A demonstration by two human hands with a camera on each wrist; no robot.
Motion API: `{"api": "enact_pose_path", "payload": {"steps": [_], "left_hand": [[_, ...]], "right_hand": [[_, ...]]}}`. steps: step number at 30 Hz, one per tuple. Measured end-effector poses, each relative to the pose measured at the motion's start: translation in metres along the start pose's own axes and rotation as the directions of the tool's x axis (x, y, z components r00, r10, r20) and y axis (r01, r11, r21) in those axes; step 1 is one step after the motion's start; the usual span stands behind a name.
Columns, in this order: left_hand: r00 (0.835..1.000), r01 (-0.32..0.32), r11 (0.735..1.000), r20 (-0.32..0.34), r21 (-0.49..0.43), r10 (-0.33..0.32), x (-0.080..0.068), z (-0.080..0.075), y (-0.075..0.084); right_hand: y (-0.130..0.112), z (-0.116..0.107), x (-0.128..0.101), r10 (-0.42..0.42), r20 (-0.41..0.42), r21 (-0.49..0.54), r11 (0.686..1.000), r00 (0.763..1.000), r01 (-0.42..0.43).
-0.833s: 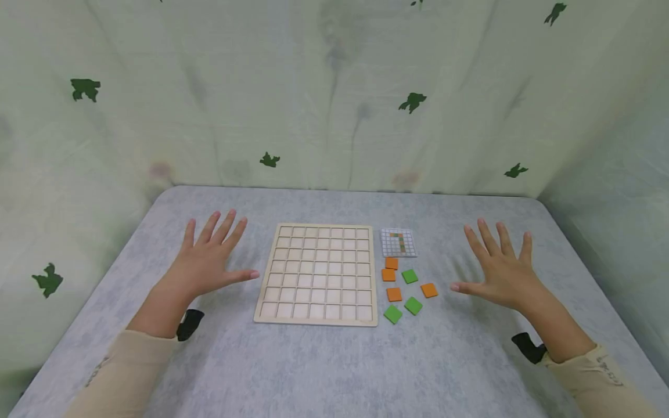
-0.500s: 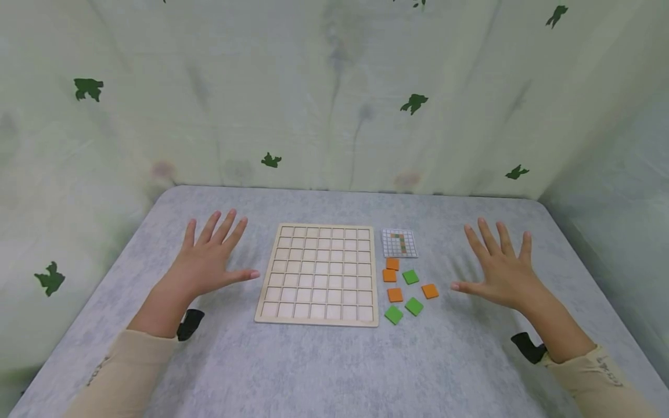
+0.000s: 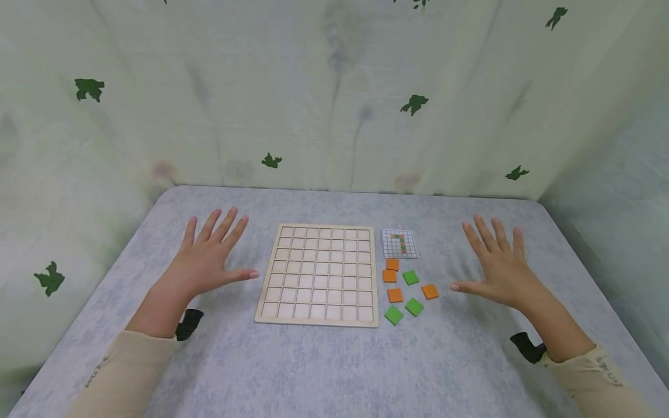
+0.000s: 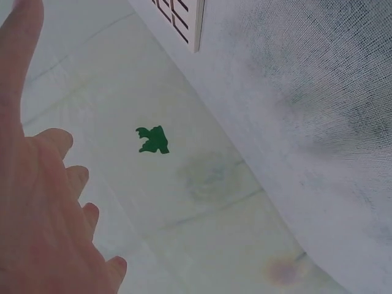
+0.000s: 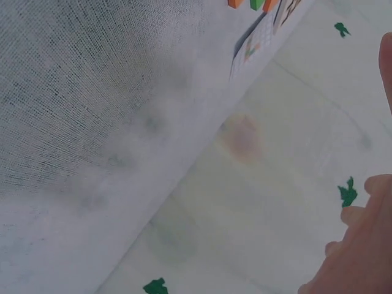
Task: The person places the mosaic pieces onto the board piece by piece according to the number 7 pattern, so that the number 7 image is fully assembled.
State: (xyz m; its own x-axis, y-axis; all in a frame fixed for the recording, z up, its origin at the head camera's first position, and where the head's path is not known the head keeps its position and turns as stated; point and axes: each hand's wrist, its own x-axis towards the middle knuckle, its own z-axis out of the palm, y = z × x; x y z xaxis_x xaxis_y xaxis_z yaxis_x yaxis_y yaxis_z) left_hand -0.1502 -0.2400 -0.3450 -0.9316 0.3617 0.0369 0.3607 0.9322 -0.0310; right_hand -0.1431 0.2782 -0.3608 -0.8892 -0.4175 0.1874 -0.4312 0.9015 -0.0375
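Note:
A pale wooden grid board (image 3: 319, 273) with empty square cells lies flat in the middle of the grey table (image 3: 324, 366). Right of it are a small pattern card (image 3: 399, 243) and several loose orange tiles (image 3: 395, 295) and green tiles (image 3: 393, 315). My left hand (image 3: 209, 258) rests flat on the table left of the board, fingers spread, holding nothing. My right hand (image 3: 499, 270) lies spread on the table right of the tiles, also empty. In the left wrist view the left hand (image 4: 43, 208) shows beside a corner of the board (image 4: 184, 18). The right wrist view catches the card (image 5: 251, 43).
A light green cloth backdrop (image 3: 334, 98) with dark green animal shapes stands round the table's far and side edges. Black wrist straps (image 3: 189, 324) show at both sleeves. Bare grey cloth spreads in front of the board.
The right hand has shifted slightly to the left and away from me. The left hand, board and tiles have kept their places.

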Motion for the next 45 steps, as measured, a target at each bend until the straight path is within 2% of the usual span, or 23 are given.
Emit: {"api": "enact_pose_path", "payload": {"steps": [5, 8, 10, 13, 17, 19, 22, 25, 27, 32, 39, 45], "left_hand": [[0.996, -0.063, 0.996, -0.069, -0.060, 0.059, 0.001, 0.005, -0.001], [0.992, -0.095, 0.985, -0.096, -0.146, 0.082, 0.002, 0.012, 0.000], [0.991, -0.106, 0.968, -0.105, -0.228, 0.083, 0.003, 0.018, 0.001], [0.991, -0.105, 0.928, -0.110, -0.358, 0.070, 0.004, 0.028, 0.003], [0.995, -0.085, 0.847, -0.089, -0.525, 0.045, 0.004, 0.040, 0.009], [0.996, -0.078, 0.810, -0.077, -0.581, 0.040, 0.004, 0.045, 0.013], [0.998, -0.061, 0.775, -0.048, -0.629, 0.040, 0.002, 0.053, 0.018], [0.999, -0.041, 0.773, -0.009, -0.633, 0.045, 0.000, 0.061, 0.021], [0.999, -0.018, 0.763, 0.027, -0.646, 0.047, -0.001, 0.066, 0.022], [0.994, 0.008, 0.734, 0.087, -0.679, 0.070, -0.007, 0.076, 0.022], [0.985, 0.005, 0.768, 0.137, -0.640, 0.108, -0.013, 0.082, 0.021], [0.979, 0.009, 0.772, 0.162, -0.635, 0.122, -0.013, 0.083, 0.020]], "right_hand": [[-0.001, 0.007, 0.001, -0.077, -0.070, 0.180, 0.980, 0.995, 0.088], [-0.003, 0.013, 0.000, -0.075, -0.056, 0.305, 0.948, 0.996, 0.089], [-0.005, 0.019, -0.001, -0.062, -0.025, 0.386, 0.920, 0.998, 0.067], [-0.009, 0.028, -0.001, -0.046, 0.036, 0.478, 0.878, 0.998, 0.023], [-0.013, 0.039, 0.000, -0.041, 0.123, 0.558, 0.829, 0.992, -0.035], [-0.015, 0.044, 0.000, -0.041, 0.164, 0.590, 0.805, 0.986, -0.065], [-0.017, 0.051, 0.000, -0.049, 0.214, 0.610, 0.787, 0.976, -0.095], [-0.018, 0.057, -0.001, -0.059, 0.260, 0.614, 0.781, 0.964, -0.118], [-0.019, 0.061, -0.001, -0.060, 0.281, 0.614, 0.778, 0.958, -0.131], [-0.018, 0.067, -0.002, -0.057, 0.258, 0.613, 0.781, 0.965, -0.118], [-0.017, 0.072, -0.002, -0.057, 0.223, 0.590, 0.802, 0.973, -0.089], [-0.018, 0.067, -0.001, -0.042, 0.235, 0.580, 0.808, 0.971, -0.106]]}}
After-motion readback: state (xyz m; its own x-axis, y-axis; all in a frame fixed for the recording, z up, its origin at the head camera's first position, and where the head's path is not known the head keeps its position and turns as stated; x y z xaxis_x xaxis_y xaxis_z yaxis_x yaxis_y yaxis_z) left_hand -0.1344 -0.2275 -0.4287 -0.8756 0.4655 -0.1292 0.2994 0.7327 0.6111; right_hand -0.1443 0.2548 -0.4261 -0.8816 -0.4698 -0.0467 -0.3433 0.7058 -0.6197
